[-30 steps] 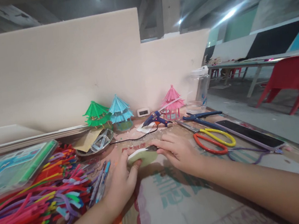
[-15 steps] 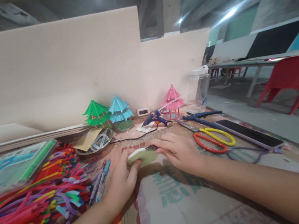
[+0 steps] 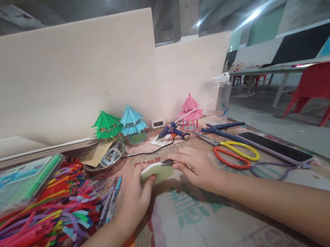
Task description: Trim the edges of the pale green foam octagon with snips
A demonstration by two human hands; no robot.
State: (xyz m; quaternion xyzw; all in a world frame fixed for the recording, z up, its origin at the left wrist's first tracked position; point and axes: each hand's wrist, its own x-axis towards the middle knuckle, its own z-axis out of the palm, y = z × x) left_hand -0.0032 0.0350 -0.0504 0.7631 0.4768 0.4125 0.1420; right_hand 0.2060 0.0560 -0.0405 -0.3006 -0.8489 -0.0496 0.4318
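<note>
- While pinching pale green disc (image 3: 159, 174) in L hand (image 3: 137, 189), thumb on near face; firm enough to steady, no bending.
- R hand (image 3: 197, 170): fingertips narrowed on small dark item (image 3: 167, 163) at disc's R edge; can't tell what, poss. a tool tip.
- Disc loc.: between both hands, tilted, above printed sheet (image 3: 193, 232) on counter (image 3: 138, 148).
- Best approach, prob.: small, slow R moves along rim; turn disc w/ L instead of overreaching.
- If sharp, keep L fingertips well clear of dark item's path.
- Mind scissors (image 3: 230, 143) beside R hand & glue gun (image 3: 170, 131) beyond; poss. hot.
</note>
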